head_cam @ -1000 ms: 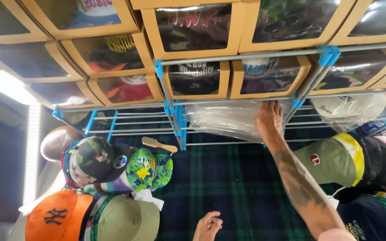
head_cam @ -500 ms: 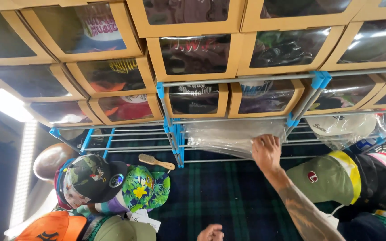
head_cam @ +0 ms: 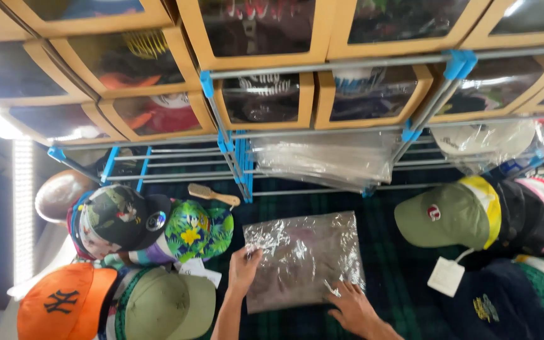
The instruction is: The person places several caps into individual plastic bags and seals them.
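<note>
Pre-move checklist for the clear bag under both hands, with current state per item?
1. Left hand on the clear plastic bag, at its left edge: ok.
2. Right hand on the bag's lower right corner: ok.
3. Bag lying flat on the plaid cloth, not on the caps: ok.
4. Bag's opening and which way it faces: cannot tell.
5. Bag's contents: cannot tell, only glare and a dark shape.
6. Olive cap and floral cap apart from the bag: ok.

My one camera sits on my head, looking steeply down, close over the plaid floor [head_cam: 322, 252]. It faces the rack [head_cam: 234, 157] of boxes ahead.
</note>
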